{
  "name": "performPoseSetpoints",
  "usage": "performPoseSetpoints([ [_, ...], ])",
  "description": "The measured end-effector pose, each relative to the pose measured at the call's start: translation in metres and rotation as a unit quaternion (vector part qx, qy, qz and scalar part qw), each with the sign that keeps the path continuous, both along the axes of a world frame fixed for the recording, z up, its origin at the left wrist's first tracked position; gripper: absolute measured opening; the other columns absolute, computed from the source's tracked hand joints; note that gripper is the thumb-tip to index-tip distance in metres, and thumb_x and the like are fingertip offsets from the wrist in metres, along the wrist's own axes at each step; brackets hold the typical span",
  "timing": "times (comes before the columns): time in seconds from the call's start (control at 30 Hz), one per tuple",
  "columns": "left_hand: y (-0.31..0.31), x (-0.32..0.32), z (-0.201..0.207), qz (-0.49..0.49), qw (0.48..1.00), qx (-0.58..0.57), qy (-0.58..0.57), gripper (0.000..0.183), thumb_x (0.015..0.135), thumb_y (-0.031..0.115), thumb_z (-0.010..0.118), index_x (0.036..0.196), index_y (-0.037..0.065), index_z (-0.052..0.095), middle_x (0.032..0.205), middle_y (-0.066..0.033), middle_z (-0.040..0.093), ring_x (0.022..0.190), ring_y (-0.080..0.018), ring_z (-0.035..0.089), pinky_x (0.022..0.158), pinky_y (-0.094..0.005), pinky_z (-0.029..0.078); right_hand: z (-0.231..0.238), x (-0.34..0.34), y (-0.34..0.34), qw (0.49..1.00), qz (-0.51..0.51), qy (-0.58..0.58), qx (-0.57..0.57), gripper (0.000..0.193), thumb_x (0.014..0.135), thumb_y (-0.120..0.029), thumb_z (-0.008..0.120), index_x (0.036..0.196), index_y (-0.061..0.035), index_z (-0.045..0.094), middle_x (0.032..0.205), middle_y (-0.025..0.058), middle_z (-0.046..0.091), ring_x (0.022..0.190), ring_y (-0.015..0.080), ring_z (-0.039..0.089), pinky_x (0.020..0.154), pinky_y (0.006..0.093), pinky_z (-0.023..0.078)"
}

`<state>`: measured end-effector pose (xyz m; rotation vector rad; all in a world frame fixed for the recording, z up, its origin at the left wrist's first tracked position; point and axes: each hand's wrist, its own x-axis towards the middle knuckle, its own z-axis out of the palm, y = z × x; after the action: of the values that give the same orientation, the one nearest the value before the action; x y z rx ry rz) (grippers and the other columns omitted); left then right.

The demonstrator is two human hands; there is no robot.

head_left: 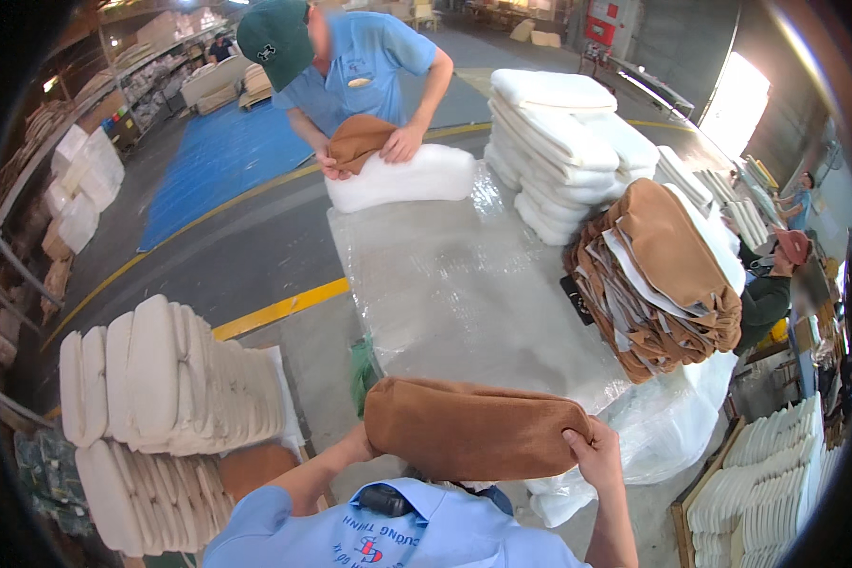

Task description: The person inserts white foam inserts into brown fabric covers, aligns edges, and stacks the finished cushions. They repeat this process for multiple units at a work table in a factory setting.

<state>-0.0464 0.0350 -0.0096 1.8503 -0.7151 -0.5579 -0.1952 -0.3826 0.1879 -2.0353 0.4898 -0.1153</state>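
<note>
In front of my body I hold a long, padded brown fabric cushion [473, 428] crosswise, its front edge rounded. My right hand [598, 452] grips its right end, the thumb pressed on the top face near the corner. At the left end, my left hand [374, 445] supports it; the fingers are hidden behind the fabric. Beyond the cushion lies a table covered in clear plastic [454, 293]. On the right of the table, brown fabric covers [672, 246] are piled in a stack with white linings showing.
Across the table a co-worker [369, 76] handles brown fabric over a white foam pad [407, 178]. White pads [559, 133] rise in a tall stack at the back right. Cream cushions [180, 379] are stacked at left; pale curved pieces [757, 483] stand at lower right.
</note>
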Motion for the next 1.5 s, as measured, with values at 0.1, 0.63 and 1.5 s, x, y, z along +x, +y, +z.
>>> performPoseSetpoints([
  [0.1,0.007,-0.003,-0.001,0.01,0.997,0.047,-0.066,0.053,0.084,0.024,0.087,0.132,0.013,0.069,0.138,-0.0125,0.069,0.131,-0.0282,0.062,0.109,-0.042,0.051,0.013,-0.003,0.022,0.998,0.002,-0.067,-0.009,0.019,0.091,-0.003,0.075,0.109,0.0051,0.075,0.099,0.0124,0.075,0.085,0.0189,0.069,0.075,0.0331,0.054],
  [0.63,0.034,0.024,0.008,-0.081,0.977,0.191,-0.054,0.042,0.097,0.018,0.066,0.138,0.012,0.067,0.126,-0.0195,0.07,0.12,-0.0359,0.065,0.1,-0.0447,0.053,0.025,-0.039,0.063,0.983,0.063,-0.17,0.004,0.023,0.081,0.007,0.075,0.101,-0.0021,0.079,0.111,0.0115,0.075,0.102,0.028,0.072,0.088,0.0377,0.058],
  [1.5,-0.277,-0.014,0.19,-0.745,0.603,0.282,0.03,0.027,0.104,0.019,0.059,0.124,0.003,0.068,0.115,-0.0174,0.075,0.107,-0.0344,0.072,0.092,-0.0421,0.055,0.002,-0.131,0.114,0.939,0.002,-0.343,0.002,0.019,0.09,-0.024,0.08,0.106,-0.013,0.081,0.113,0.0034,0.069,0.091,0.0231,0.062,0.079,0.0332,0.049],
])
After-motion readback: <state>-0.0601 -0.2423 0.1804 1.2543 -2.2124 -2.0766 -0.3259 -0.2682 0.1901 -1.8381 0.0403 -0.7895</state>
